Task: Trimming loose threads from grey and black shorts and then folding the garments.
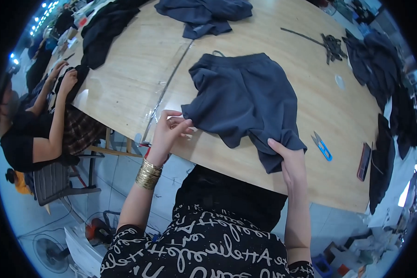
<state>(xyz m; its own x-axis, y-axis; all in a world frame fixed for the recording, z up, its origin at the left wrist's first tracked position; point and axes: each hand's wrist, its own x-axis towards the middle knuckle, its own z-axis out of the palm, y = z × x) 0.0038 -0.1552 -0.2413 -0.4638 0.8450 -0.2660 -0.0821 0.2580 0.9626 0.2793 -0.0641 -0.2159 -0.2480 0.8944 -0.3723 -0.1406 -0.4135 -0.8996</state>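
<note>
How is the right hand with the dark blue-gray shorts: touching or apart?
Touching. The head view shows the right hand holding the shorts, its thumb lying over them.

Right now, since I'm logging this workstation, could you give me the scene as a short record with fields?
Left hand: at the left edge of the shorts; grip unclear
Right hand: holds their lower right corner, thumb on top
Shorts: dark blue-grey, waistband at the far side, on the table
Right of shorts: blue-handled snips
Far side: another dark garment
Co-worker: at the left, handling black cloth
</note>
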